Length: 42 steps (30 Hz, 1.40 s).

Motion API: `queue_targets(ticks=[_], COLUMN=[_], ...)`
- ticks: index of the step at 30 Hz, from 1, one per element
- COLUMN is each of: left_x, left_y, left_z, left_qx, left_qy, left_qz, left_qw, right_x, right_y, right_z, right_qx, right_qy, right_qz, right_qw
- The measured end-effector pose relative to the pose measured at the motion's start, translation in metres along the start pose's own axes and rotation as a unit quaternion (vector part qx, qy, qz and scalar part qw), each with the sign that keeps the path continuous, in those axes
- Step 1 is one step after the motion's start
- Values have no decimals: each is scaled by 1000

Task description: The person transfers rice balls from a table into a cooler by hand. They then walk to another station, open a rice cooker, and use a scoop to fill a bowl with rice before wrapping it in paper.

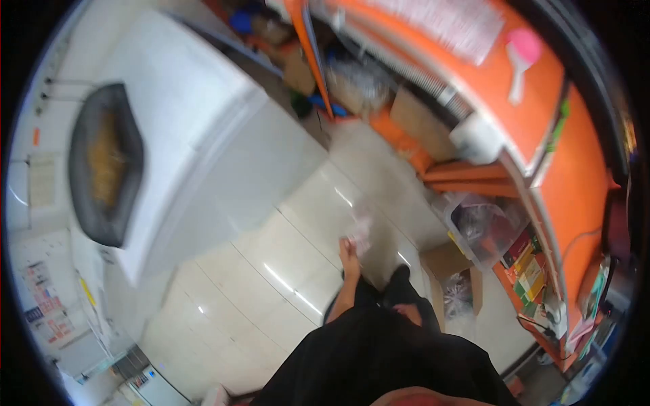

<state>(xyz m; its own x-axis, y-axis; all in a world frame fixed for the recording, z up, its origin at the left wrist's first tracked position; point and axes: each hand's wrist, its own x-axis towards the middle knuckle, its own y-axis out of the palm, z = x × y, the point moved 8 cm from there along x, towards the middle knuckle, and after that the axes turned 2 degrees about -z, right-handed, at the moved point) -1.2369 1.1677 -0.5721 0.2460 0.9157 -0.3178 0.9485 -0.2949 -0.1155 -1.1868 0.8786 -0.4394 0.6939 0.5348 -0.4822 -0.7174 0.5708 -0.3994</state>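
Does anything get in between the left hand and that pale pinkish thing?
Nothing visible does: the left hand appears to hold the pale pinkish thing, though blur hides its details, out over the tiled floor.

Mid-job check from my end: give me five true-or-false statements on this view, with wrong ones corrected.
1. The left hand holds a pale item. True.
2. A pink-topped object lies on the orange counter. True.
3. The floor is tiled. True.
4. The right hand rests on the orange counter. False: it is down by the dark trousers.
5. The dark tray stands on the floor. False: it sits on the white surface.
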Motion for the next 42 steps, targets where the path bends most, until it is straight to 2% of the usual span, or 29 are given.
queue_targets(ticks=[1,2,3,4,5,6,7,9,10,12,14,15,16,18,19,20,21,23,24,25,27,31,33,35,37,38,39,40,42], left_x=[-16,-30,-41,-54,-62,-74,-84,-81,-76,-60,-41,-34,-23,13,34,50,72,87,103,118,150,238,283,323,359,371,379,387,401], left_y=[2,6,14,22,25,34,45,62,71,98,128,142,151,179,196,213,219,228,232,232,238,250,253,272,288,293,300,304,316], left_z=[-75,-146,-207,-266,-332,-395,-442,-524,-557,-594,-647,-662,-674,-691,-690,-690,-694,-740,-758,-776,-813,-865,-869,-885,-884,-882,-878,-879,-865], left_qx=[43,86,61,43,49,35,22,21,9,9,-94,-94,-10,73,103,130,147,194,213,234,242,332,364,357,360,369,386,382,404], left_qy=[4,9,12,10,27,28,26,76,110,160,196,197,228,259,299,338,337,480,459,436,412,446,440,536,544,551,531,530,508], left_qz=[63,122,202,283,298,350,400,421,430,450,380,388,389,383,407,430,373,301,283,266,299,281,286,270,279,280,315,327,413], left_qw=[997,989,977,958,953,936,916,903,896,878,899,895,893,884,857,827,852,801,815,827,826,782,769,716,704,694,686,683,638], right_x=[11,23,35,49,52,54,61,69,79,82,111,112,116,146,159,180,206,258,284,306,327,364,385,401,420,436,443,451,470], right_y=[-16,-49,-83,-108,-133,-154,-167,-198,-192,-184,-166,-186,-192,-231,-253,-264,-282,-311,-322,-320,-347,-359,-356,-346,-337,-326,-320,-318,-315], right_z=[40,101,165,219,265,294,317,361,367,373,350,368,386,413,423,429,425,422,425,429,460,503,506,513,511,503,509,505,502], right_qx=[17,16,16,-3,-27,-18,51,132,308,466,561,468,472,623,587,587,508,309,193,189,97,44,-48,-80,-120,-135,-150,-152,-178], right_qy=[-47,-33,-19,-131,-232,-231,-234,-246,-166,-94,28,-8,-8,10,20,23,15,12,15,21,-50,-43,26,65,104,64,24,35,96], right_qz=[-42,-73,-103,-144,-184,-201,-163,-143,24,180,236,170,168,46,-9,-6,-76,-193,-238,-230,-429,-484,-480,-466,-447,-465,-482,-487,-433], right_qw=[998,997,994,981,955,952,957,950,937,861,793,867,866,781,809,809,858,931,952,955,897,873,875,879,880,873,863,859,878])
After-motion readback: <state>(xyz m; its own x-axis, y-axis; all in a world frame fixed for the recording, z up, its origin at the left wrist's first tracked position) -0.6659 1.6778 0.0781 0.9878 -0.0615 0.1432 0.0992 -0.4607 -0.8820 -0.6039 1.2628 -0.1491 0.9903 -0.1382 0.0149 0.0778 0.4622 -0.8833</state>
